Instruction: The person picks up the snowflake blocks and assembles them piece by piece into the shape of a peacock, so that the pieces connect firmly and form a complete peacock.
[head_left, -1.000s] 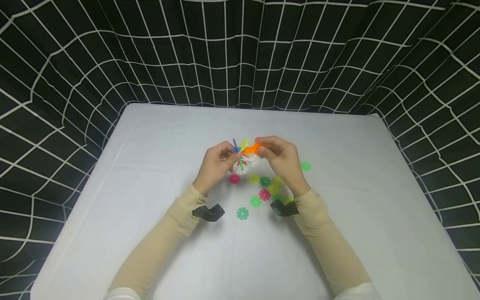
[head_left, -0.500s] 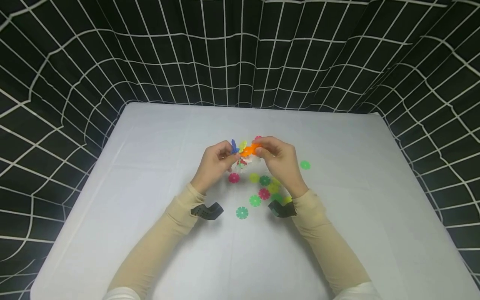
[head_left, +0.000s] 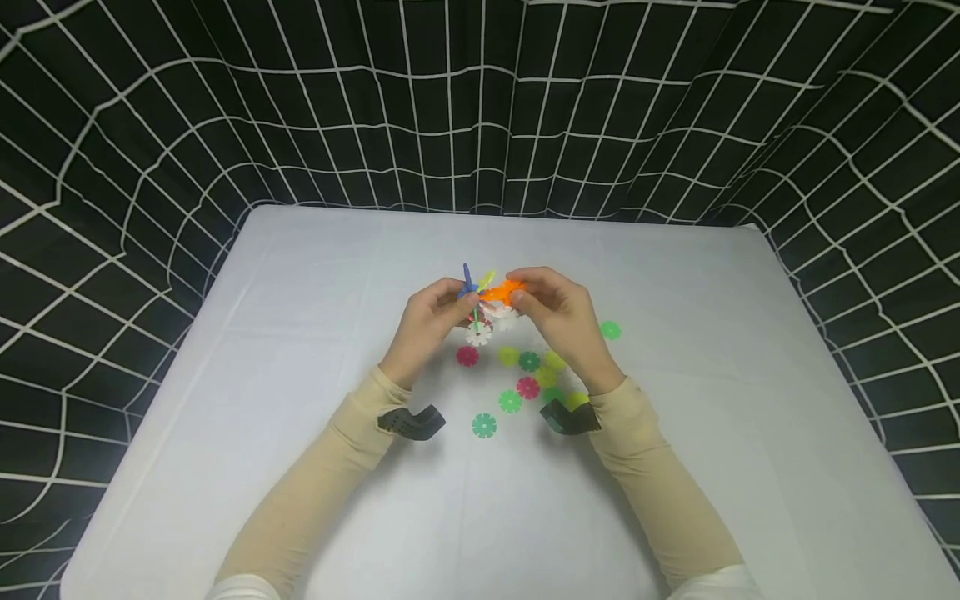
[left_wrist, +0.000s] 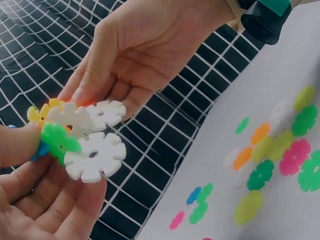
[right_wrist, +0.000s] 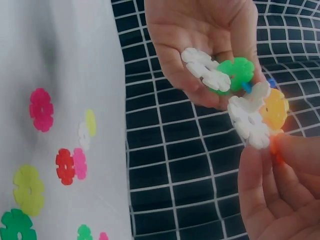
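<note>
Between both hands, held above the table, is a cluster of joined notched plastic snowflake discs. My left hand (head_left: 423, 327) pinches its left part, near a blue disc (head_left: 467, 279) and a green disc (left_wrist: 61, 143). With thumb and fingers my right hand (head_left: 562, 323) pinches an orange disc (head_left: 501, 292) at the right end. A white disc (left_wrist: 95, 156) joins the green one, its flat side showing in the left wrist view. More white discs (right_wrist: 245, 119) and a yellow disc (right_wrist: 276, 111) sit in the middle. Fingers partly cover the blue and orange discs.
Loose discs lie on the white table (head_left: 337, 275) below and around the hands. Among them are a teal disc (head_left: 484, 426), pink discs (head_left: 528, 388) and a light green disc (head_left: 611, 331) off to the right. A dark grid curtain (head_left: 480, 108) surrounds the table's far side.
The left part of the cluster has tilted back and forth in my left hand. The blue disc stands higher now and a white disc faces the head camera again. Both grips have stayed.
</note>
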